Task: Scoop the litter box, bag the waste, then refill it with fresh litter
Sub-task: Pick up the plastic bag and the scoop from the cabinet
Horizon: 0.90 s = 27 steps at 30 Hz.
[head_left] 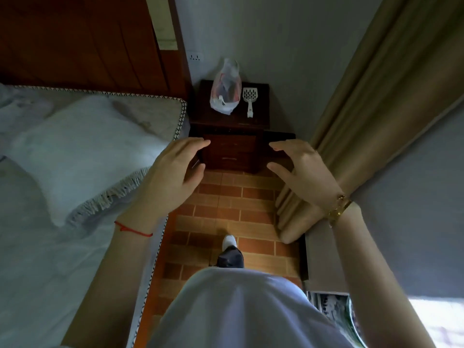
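Head view. Dark wooden nightstand [259, 116] stands against the grey wall, in the corner.

- On its top: a white slotted litter scoop [249, 99], lying flat, handle towards the person. Just left of the scoop, a clear plastic bag [226, 94] stands upright with its mouth loose. Contents hard to make out. Bag and scoop look just apart.
- Left hand [175, 172] is held in the air before the nightstand's left front edge, fingers apart and loosely bent, holding nothing. Red string [133, 229] on that wrist.
- Right hand [301, 169] is raised before the nightstand's right front edge, fingers likewise spread, grasping nothing. Gold bracelet [339, 209] on that wrist.
- Neither hand touches scoop or bag.
- Left of the nightstand: bed with a pale pillow [82, 146].
- Right of it: tan curtain [364, 109] hanging to the floor.
- In front of it: brick-patterned floor [226, 204], with one white shoe [229, 242] stepping forward.
- Above it, on the wall: a socket [194, 57].
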Available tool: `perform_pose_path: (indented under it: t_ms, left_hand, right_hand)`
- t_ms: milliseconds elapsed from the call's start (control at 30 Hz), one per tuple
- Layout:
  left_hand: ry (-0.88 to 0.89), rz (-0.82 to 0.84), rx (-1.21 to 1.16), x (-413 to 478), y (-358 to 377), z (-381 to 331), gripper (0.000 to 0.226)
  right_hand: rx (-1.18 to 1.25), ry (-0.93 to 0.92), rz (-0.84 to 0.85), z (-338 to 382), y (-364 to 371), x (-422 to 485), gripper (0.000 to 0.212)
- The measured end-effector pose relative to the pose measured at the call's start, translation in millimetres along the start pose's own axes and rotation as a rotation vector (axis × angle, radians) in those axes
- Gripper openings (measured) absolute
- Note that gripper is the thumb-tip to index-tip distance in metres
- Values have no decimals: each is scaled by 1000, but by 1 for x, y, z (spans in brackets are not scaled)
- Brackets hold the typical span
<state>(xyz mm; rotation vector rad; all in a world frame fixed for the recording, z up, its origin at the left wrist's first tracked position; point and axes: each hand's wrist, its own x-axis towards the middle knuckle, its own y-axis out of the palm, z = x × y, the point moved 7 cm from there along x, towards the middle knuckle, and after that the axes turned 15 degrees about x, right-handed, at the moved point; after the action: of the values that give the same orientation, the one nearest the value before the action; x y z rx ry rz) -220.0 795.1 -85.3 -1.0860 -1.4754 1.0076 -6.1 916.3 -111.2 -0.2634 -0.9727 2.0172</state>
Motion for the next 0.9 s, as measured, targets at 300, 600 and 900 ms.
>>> perform_pose_path:
  t_ms: [300,600,900]
  left_hand:
    - [28,12,-41,151,23,70,45]
    - [39,73,-42,252,59,108,45]
    - [-23,89,-24,350,97,141,46]
  right_hand:
    - [55,2,-38,-24,-10,167,48]
    - [70,31,4,-69,4,270,48]
    - [104,32,71,-118,9,381,44]
